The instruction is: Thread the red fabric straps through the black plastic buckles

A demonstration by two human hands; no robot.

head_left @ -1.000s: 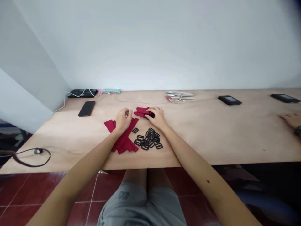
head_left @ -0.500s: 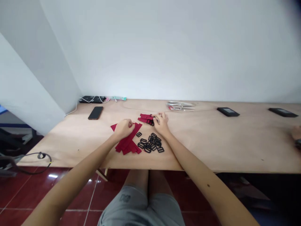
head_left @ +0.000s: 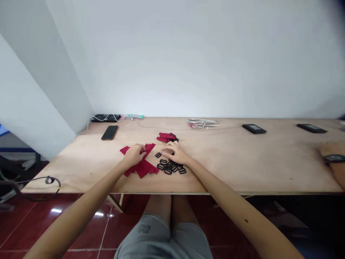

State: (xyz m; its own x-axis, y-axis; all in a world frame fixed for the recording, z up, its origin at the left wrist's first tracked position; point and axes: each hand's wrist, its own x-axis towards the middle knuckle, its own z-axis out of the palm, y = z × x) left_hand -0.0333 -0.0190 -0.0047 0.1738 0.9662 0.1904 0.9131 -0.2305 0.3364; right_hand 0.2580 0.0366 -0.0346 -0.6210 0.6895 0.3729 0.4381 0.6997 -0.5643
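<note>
My left hand (head_left: 134, 155) rests over a loose pile of red fabric strips (head_left: 144, 168), with its fingers curled and closed at the edge of one strip. My right hand (head_left: 176, 152) hovers over the far side of a heap of black slide buckles (head_left: 168, 167), thumb and fingers apart, holding nothing that I can see. One single buckle (head_left: 158, 155) lies between the strips and my right hand. Just beyond that hand sits a small stack of red strips with black buckles on them (head_left: 166, 137).
A phone (head_left: 109, 132) lies at the left, near a black power strip (head_left: 105, 118) with white cables. Thin packets (head_left: 202, 123) are by the wall. Two black boxes (head_left: 254, 128) lie to the right. Another person's wrist with a dark watch (head_left: 334, 158) shows at the right edge.
My right hand has let go of the stack of buckled strips and moved back toward the loose buckles. My left hand has moved slightly nearer, over the strips. The other person's arm has come further into view.
</note>
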